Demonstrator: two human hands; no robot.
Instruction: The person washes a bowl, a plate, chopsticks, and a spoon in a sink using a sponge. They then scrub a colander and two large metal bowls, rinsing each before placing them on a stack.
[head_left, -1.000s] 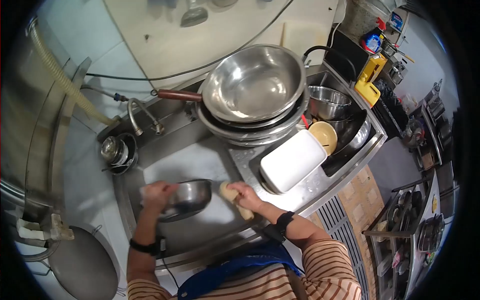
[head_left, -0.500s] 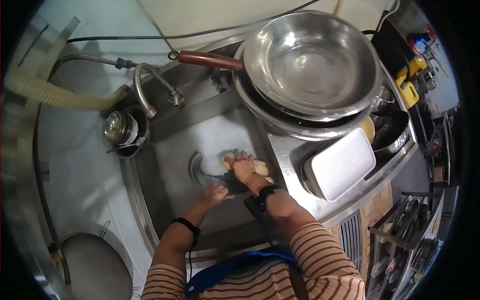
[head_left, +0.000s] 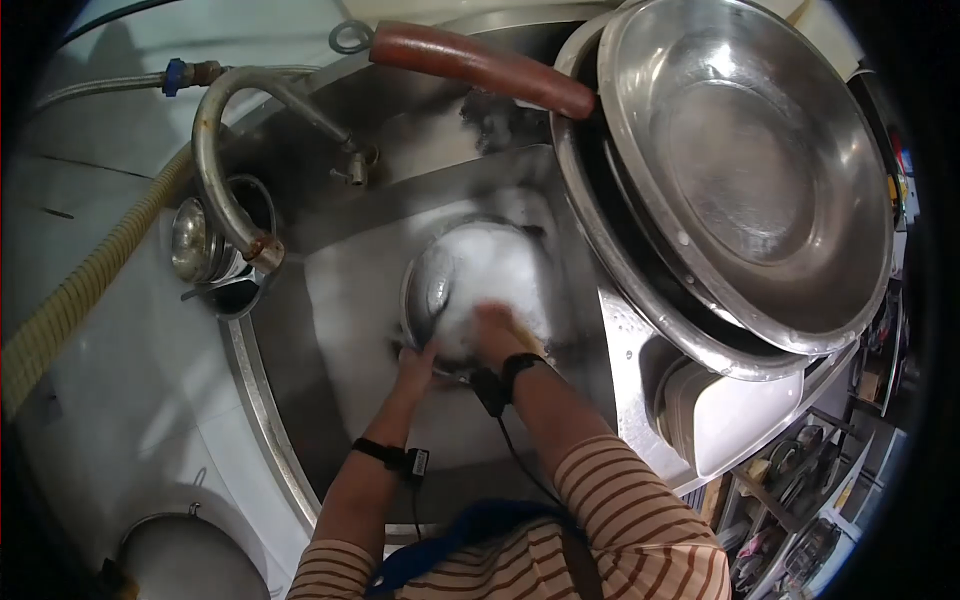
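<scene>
I see my left hand (head_left: pixel 415 362) gripping the near rim of a small steel bowl (head_left: pixel 470 290) down in the sink (head_left: pixel 340 330), while my right hand (head_left: pixel 500 335) presses inside it, blurred and sudsy. Beside the sink, a big steel basin (head_left: pixel 760 170) sits on stacked pans; the faucet (head_left: pixel 235 170) arches left.
</scene>
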